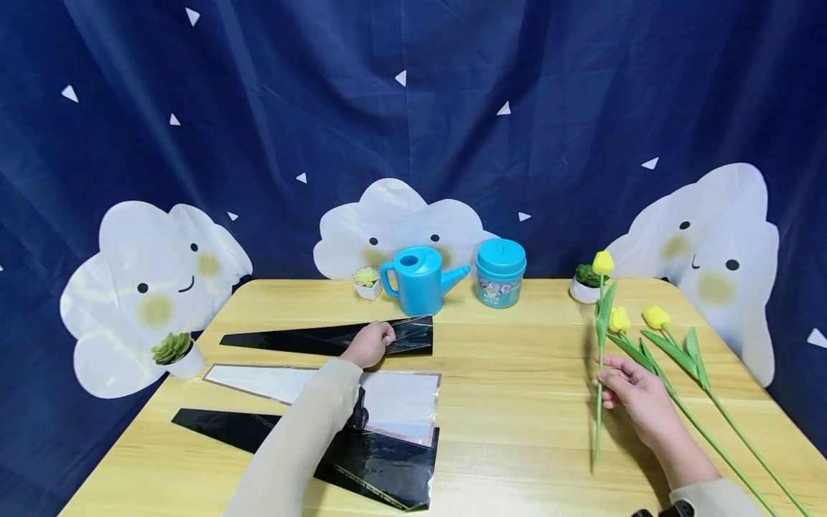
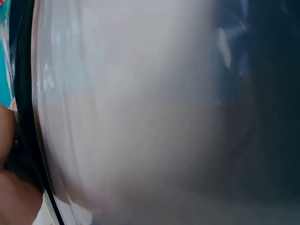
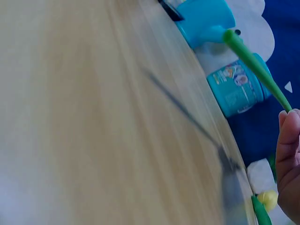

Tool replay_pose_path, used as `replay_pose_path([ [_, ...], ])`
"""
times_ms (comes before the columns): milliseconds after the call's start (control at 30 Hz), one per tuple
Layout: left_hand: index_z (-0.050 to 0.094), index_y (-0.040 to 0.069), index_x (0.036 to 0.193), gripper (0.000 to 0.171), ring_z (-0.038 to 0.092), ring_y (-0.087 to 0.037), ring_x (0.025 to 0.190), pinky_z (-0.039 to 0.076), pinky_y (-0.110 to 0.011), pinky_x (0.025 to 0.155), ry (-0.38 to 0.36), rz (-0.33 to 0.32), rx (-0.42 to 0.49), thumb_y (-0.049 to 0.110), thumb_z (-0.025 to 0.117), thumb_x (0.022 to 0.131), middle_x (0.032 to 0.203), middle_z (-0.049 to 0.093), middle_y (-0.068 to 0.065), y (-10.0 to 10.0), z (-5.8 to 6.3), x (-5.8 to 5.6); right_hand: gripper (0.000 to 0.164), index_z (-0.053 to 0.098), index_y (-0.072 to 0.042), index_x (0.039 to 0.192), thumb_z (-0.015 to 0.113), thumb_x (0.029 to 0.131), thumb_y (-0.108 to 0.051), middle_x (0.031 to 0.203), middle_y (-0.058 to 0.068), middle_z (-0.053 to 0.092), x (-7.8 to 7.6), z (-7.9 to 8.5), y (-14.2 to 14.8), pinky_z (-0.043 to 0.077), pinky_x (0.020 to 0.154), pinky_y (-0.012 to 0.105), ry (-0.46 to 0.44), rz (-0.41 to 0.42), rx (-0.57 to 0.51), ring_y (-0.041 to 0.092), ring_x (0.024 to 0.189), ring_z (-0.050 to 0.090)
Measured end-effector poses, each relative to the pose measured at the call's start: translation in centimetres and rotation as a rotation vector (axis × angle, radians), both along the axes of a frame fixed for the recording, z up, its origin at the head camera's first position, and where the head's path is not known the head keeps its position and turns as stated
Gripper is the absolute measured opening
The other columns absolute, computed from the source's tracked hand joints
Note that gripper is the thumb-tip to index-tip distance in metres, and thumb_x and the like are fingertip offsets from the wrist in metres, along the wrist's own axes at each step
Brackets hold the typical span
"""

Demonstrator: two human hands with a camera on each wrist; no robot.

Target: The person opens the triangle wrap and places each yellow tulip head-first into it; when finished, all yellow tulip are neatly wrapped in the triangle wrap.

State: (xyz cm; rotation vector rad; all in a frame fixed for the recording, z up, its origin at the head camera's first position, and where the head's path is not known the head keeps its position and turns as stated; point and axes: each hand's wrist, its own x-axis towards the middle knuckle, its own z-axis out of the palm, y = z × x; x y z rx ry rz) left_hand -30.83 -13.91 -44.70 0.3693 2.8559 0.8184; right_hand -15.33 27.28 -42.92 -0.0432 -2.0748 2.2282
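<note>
Your right hand (image 1: 636, 402) pinches a yellow tulip (image 1: 603, 330) by mid-stem, thumb against fingers, at 3 o'clock over the tabletop (image 1: 517, 438), seemingly so that bloom and leaf stay unpressed. Your left hand (image 1: 370, 345), at 11 o'clock, pinches the edge of the upper black sleeve (image 1: 316, 339), probably because its film is slippery. The tulip stands nearly upright: closed bloom at 12 o'clock, green leaf beneath, bare stem towards 6.
</note>
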Motion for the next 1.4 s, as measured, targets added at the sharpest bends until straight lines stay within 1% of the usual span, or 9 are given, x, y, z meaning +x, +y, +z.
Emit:
replay_pose_path([
  [100,0.054,0.008,0.084,0.016,0.045,-0.020,0.078,0.038,-0.035,0.072,-0.004,0.013,0.032,0.010,0.046,0.097,0.088,0.053,-0.005,-0.2,0.2,0.3,0.028,0.061,-0.023,0.094,0.050,0.091,0.003,0.074,-0.002,0.066,-0.6,0.1,-0.9,0.047,0.051,0.018,0.032,0.010,-0.049,0.004,0.058,0.053],
  [300,0.052,0.007,0.086,0.015,0.043,-0.021,0.077,0.035,-0.036,0.072,-0.032,0.005,0.135,0.012,0.044,0.098,0.083,0.048,-0.005,-0.6,0.1,0.4,0.030,0.062,-0.024,0.096,0.048,0.091,0.003,0.074,-0.003,0.067,-1.6,-0.1,-2.5,0.047,0.053,0.017,0.075,-0.007,-0.112,0.004,0.060,0.055],
  [567,0.051,0.006,0.087,0.013,0.041,-0.021,0.079,0.032,-0.036,0.073,-0.070,-0.004,0.243,0.010,0.044,0.097,0.083,0.044,-0.005,-1.2,-0.5,-0.2,0.025,0.060,-0.017,0.095,0.047,0.091,0.003,0.071,-0.004,0.066,-3.1,0.2,-4.2,0.047,0.054,0.016,0.071,-0.140,-0.214,0.004,0.060,0.058],
  [733,0.049,0.006,0.087,0.012,0.041,-0.022,0.081,0.031,-0.036,0.073,-0.104,-0.001,0.294,0.010,0.044,0.098,0.085,0.043,-0.006,-1.6,-0.5,-0.4,0.019,0.055,-0.009,0.096,0.046,0.090,0.007,0.068,-0.003,0.067,-4.4,0.7,-5.9,0.049,0.054,0.017,0.049,-0.231,-0.308,0.005,0.057,0.059],
  [867,0.049,0.006,0.089,0.012,0.040,-0.023,0.084,0.030,-0.037,0.074,-0.126,-0.002,0.319,0.010,0.042,0.098,0.087,0.042,-0.007,-1.7,-0.4,-0.5,0.014,0.049,-0.001,0.098,0.045,0.088,0.008,0.065,-0.002,0.066,-5.4,1.0,-7.6,0.050,0.055,0.016,0.027,-0.319,-0.376,0.004,0.057,0.060],
  [967,0.049,0.006,0.089,0.012,0.041,-0.023,0.086,0.030,-0.037,0.074,-0.124,-0.002,0.318,0.010,0.042,0.098,0.089,0.043,-0.007,-1.6,-0.4,-0.4,0.014,0.046,0.001,0.098,0.044,0.087,0.010,0.064,-0.001,0.066,-6.2,1.0,-8.9,0.051,0.056,0.016,0.029,-0.354,-0.411,0.004,0.056,0.061],
  [1167,0.047,0.007,0.089,0.012,0.040,-0.023,0.086,0.029,-0.037,0.074,-0.129,0.019,0.316,0.010,0.041,0.098,0.089,0.043,-0.006,-1.7,-0.3,-0.2,0.014,0.044,0.001,0.096,0.044,0.086,0.011,0.064,-0.002,0.064,-7.8,1.0,-11.8,0.052,0.059,0.017,0.027,-0.362,-0.441,0.006,0.058,0.063],
  [1300,0.048,0.006,0.088,0.012,0.041,-0.022,0.084,0.030,-0.036,0.074,-0.104,0.004,0.320,0.010,0.043,0.098,0.087,0.044,-0.006,-1.8,-0.2,-0.1,0.016,0.042,-0.001,0.096,0.045,0.086,0.011,0.066,-0.004,0.064,-9.0,0.7,-13.5,0.052,0.060,0.017,0.001,-0.351,-0.436,0.005,0.059,0.063],
  [1400,0.049,0.006,0.087,0.013,0.041,-0.022,0.083,0.031,-0.035,0.075,-0.086,-0.006,0.319,0.010,0.044,0.098,0.086,0.045,-0.005,-1.8,-0.2,-0.1,0.017,0.041,0.001,0.099,0.045,0.086,0.011,0.068,-0.004,0.063,-9.5,0.2,-14.8,0.052,0.062,0.017,-0.030,-0.334,-0.432,0.005,0.061,0.063],
])
